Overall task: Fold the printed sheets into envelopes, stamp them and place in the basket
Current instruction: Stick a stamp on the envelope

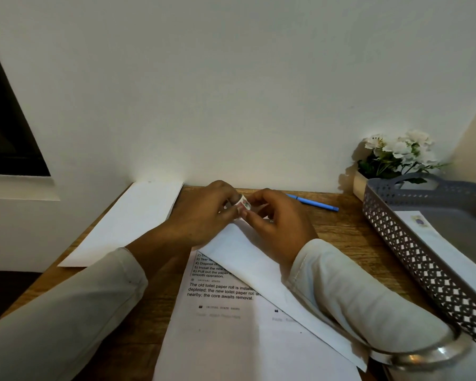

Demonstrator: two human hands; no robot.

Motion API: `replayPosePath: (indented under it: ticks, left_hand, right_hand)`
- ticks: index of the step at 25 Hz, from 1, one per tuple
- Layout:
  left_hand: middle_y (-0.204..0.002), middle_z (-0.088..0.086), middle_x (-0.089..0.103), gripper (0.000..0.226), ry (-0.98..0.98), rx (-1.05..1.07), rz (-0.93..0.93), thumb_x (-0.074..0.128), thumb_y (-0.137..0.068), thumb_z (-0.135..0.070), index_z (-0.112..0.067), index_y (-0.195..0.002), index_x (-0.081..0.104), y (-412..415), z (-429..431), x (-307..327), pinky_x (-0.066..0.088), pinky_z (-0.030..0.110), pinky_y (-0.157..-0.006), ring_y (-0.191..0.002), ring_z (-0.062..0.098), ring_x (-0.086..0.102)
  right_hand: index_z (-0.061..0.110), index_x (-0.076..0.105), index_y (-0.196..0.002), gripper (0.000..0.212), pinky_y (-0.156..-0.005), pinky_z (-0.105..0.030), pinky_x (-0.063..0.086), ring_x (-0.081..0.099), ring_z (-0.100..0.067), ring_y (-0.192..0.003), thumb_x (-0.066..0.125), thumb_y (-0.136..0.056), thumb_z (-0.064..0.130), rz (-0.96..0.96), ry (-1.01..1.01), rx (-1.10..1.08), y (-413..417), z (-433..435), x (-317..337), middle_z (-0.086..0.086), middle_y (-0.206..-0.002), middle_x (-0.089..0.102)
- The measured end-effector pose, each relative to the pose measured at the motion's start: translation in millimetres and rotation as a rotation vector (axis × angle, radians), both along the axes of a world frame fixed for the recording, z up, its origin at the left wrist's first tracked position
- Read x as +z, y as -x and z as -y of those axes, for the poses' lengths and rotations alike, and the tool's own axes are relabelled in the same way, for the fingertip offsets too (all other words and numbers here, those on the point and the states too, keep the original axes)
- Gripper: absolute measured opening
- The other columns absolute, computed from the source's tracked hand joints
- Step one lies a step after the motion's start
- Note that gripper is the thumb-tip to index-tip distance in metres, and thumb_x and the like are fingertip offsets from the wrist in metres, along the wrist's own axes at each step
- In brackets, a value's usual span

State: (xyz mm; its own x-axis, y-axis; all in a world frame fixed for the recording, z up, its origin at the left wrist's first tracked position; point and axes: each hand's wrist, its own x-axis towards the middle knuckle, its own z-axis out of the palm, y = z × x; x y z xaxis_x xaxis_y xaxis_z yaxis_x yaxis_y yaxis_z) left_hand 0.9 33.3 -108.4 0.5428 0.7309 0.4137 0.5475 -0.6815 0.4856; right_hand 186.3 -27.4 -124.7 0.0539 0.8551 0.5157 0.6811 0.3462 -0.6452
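**Wood-grain desk, plain white wall**

Matte wall (pixel 231 92) behind a brown desk (pixel 341 229). Both hands curl narrowly. Left hand (pixel 204 215) and right hand (pixel 280 229) pinch a small curled stamp sticker (pixel 243 202) between fingertips, above a long smooth white envelope (pixel 259 270) lying across the printed sheet (pixel 231 325). Grey perforated basket (pixel 396 243) at right holds a stamped envelope (pixel 437 243). Blue pen (pixel 313 203) behind the hands.

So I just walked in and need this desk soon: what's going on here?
A person is at the stamping step. The left hand and right hand pinch a small stamp roll between them, above a white envelope lying across a printed sheet. One stamped envelope already lies in the grey basket at the right.
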Motion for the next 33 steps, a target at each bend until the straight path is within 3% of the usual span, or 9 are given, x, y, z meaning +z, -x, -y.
replayPosePath:
  ticks: [8,13,16,20,24,27,30,33]
  left_hand:
    - [-0.114,-0.019,0.063,0.025,0.053,-0.048,0.040,0.058,-0.090,-0.052,-0.036,-0.108,0.068,3.1,6.1,1.4,0.056,0.041,-0.086,-0.102,0.003,0.062]
    - [-0.121,-0.017,0.063,0.023,0.049,-0.068,0.011,0.074,-0.085,-0.028,-0.035,-0.107,0.071,1.8,4.9,1.7,0.057,0.037,-0.087,-0.102,0.002,0.063]
    - [-0.118,-0.014,0.064,0.015,0.042,-0.058,0.029,0.074,-0.087,-0.024,-0.034,-0.098,0.072,1.4,6.5,2.0,0.057,0.038,-0.085,-0.099,0.005,0.064]
    - [-0.114,-0.011,0.064,0.005,0.013,-0.062,0.015,0.073,-0.088,-0.030,-0.032,-0.092,0.070,0.1,7.6,1.9,0.058,0.039,-0.082,-0.095,0.005,0.064]
    - [-0.109,-0.014,0.063,0.005,-0.038,-0.020,-0.036,0.071,-0.089,-0.037,-0.032,-0.090,0.069,1.1,4.2,0.3,0.057,0.040,-0.079,-0.091,0.005,0.063]
    - [-0.107,-0.012,0.061,0.008,-0.100,0.068,-0.100,0.067,-0.092,-0.039,-0.031,-0.091,0.069,2.3,1.8,-1.2,0.055,0.038,-0.078,-0.088,0.008,0.061]
    - [-0.116,-0.004,0.062,0.015,-0.122,0.214,-0.153,0.065,-0.094,-0.033,-0.023,-0.102,0.072,5.8,-2.0,-2.9,0.049,0.030,-0.076,-0.092,0.016,0.061]
    - [-0.121,0.002,0.061,0.020,-0.141,0.280,-0.187,0.064,-0.095,-0.025,-0.020,-0.113,0.073,4.3,-10.3,-4.9,0.051,0.032,-0.079,-0.098,0.025,0.063]
  right_hand:
    - [0.028,0.072,-0.089,0.014,-0.072,-0.041,0.060,0.070,-0.007,-0.076,0.078,-0.082,0.039,-0.170,0.027,0.010,-0.5,-3.8,-4.6,0.012,-0.082,0.074]
    - [0.023,0.075,-0.084,0.012,-0.076,-0.047,0.061,0.074,-0.016,-0.077,0.080,-0.076,0.030,-0.309,0.099,0.009,-6.2,-11.7,-8.3,0.006,-0.079,0.077]
    - [0.020,0.075,-0.080,0.009,-0.079,-0.045,0.061,0.074,-0.021,-0.079,0.082,-0.075,0.019,-0.396,0.134,0.045,-4.8,-14.8,-10.7,0.000,-0.079,0.077]
    - [0.012,0.072,-0.077,0.011,-0.069,-0.033,0.053,0.067,-0.017,-0.069,0.079,-0.081,0.004,-0.472,0.166,0.050,-5.1,-13.8,-8.1,-0.007,-0.074,0.073]
    - [0.003,0.070,-0.086,0.011,-0.068,-0.031,0.052,0.063,-0.016,-0.072,0.076,-0.087,0.012,-0.499,0.194,0.085,-3.1,-10.4,-5.1,-0.021,-0.086,0.073]
    - [0.016,0.068,-0.080,0.016,-0.070,-0.034,0.049,0.061,-0.017,-0.075,0.075,-0.079,0.030,-0.487,0.217,0.126,-2.4,-12.0,-8.1,-0.011,-0.079,0.070]
    - [0.016,0.069,-0.081,0.010,-0.073,-0.036,0.051,0.063,-0.019,-0.077,0.074,-0.083,0.024,-0.554,0.249,0.139,-3.6,-14.0,-8.7,-0.019,-0.087,0.071]
    - [0.009,0.068,-0.082,0.012,-0.067,-0.023,0.051,0.064,-0.012,-0.071,0.074,-0.091,0.016,-0.603,0.260,0.106,-4.6,-15.3,-3.7,-0.021,-0.092,0.073]
